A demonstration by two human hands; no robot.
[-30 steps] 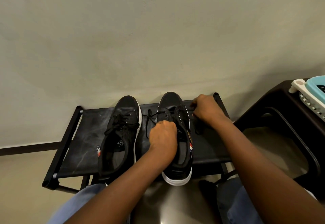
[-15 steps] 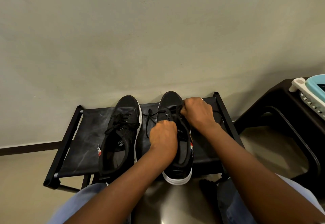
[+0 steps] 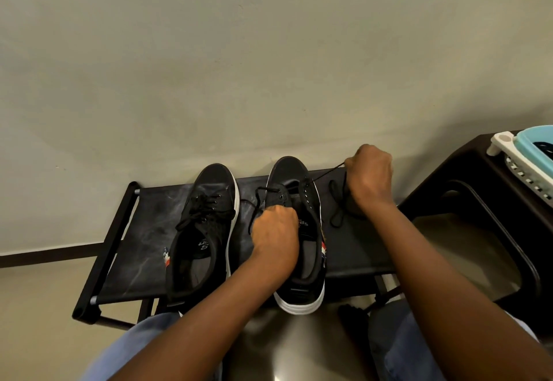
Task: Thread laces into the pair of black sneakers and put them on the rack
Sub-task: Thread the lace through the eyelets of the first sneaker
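Two black sneakers with white soles stand side by side on a low black rack (image 3: 143, 231), toes to the wall. The left sneaker (image 3: 203, 231) is laced. The right sneaker (image 3: 294, 285) has only its front eyelets laced. My left hand (image 3: 275, 237) grips that sneaker's left eyelet flap and tongue. My right hand (image 3: 369, 177) is out to the right of the shoe, pinching the black lace (image 3: 324, 174), which runs taut from a right eyelet. The lace's slack hangs in a loop below that hand.
The plain wall stands right behind the rack. A dark stool or side table (image 3: 478, 189) is at the right, with a white and teal basket (image 3: 526, 156) on top. My knees in blue jeans are at the bottom edge.
My right hand went from the shoe's eyelets out to the right and up, drawing the lace taut through an eyelet. My left hand kept its hold on the shoe.
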